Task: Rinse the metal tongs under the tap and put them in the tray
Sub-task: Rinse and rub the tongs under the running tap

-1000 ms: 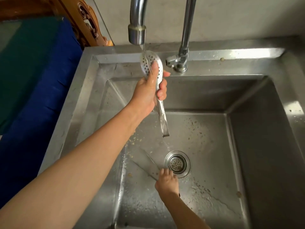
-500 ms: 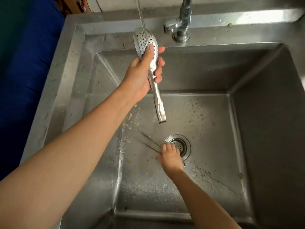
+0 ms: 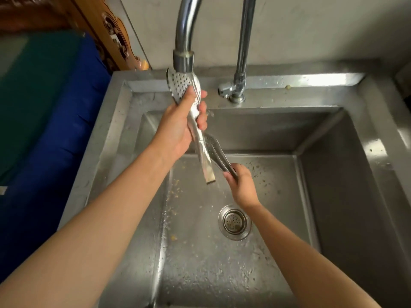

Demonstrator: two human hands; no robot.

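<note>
Two hands: both are over the sink (image 3: 311, 79), and each grips a metal utensil.
Left hand (image 3: 178, 127): raised to the spout, with fingers and thumb curled round the neck of the tongs (image 3: 207, 167); the thumb lies up along the perforated head.
Tongs: held nearly upright under the tap (image 3: 185, 41). The perforated head is at the spout's mouth and the flat handle end hangs over the basin. The two arms are pressed together.
Right hand (image 3: 243, 188): lower, between the tongs' handle end and the drain (image 3: 234, 222), with fingers wrapped round the handle end of the second tongs (image 3: 216, 150).
Second tongs: slanted up and left from the right hand. The perforated head passes behind the first tongs' handle, so the two cross. Whether they touch cannot be told.
Water: it runs down the tongs, and a thin spray shows below the handle end.
Tap: a curved chrome spout. Its riser pipe (image 3: 243, 41) stands to the right on the sink's back ledge, with a valve at its foot.
Basin floor: wet, with food bits (image 3: 175, 190) scattered left of the drain and specks on the right.
Drain: round strainer, near the middle of the floor.
Left of sink: a blue cover (image 3: 55, 134) under a green top (image 3: 29, 85), with carved wood (image 3: 115, 34) behind.
</note>
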